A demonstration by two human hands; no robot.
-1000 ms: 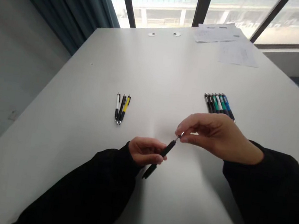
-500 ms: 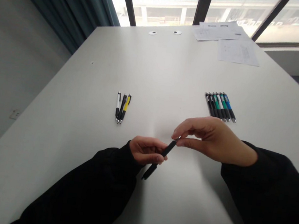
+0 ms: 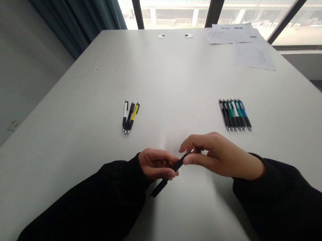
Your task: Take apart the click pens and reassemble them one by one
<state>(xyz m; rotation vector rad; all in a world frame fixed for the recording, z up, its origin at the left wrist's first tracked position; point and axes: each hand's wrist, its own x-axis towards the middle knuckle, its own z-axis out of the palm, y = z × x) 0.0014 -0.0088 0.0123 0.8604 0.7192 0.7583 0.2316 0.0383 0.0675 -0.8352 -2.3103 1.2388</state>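
Observation:
A black pen (image 3: pixel 159 187) is held at a slant in front of me, its silver tip up and to the right. My left hand (image 3: pixel 158 164) is closed round its middle, thumb on the near side. My right hand (image 3: pixel 216 153) has its thumb and fingers about the upper part, just below the tip. Part of the barrel is hidden by the fingers. Beyond my left hand lie a white pen (image 3: pixel 125 112), another black pen (image 3: pixel 129 118) and a yellow pen (image 3: pixel 134 117). Past my right hand, several pens (image 3: pixel 235 115) lie side by side in black, green, white and blue.
All of this is on a large white table (image 3: pixel 166 77). Papers (image 3: pixel 254 55) lie at its far right corner. Two round white grommets (image 3: pixel 161 36) are near the far edge, below the window. A dark curtain (image 3: pixel 84 3) hangs at the far left.
The fingers of my right hand have slid a little down the pen from its tip, toward my left hand. My left hand keeps its hold. The view has shifted slightly.

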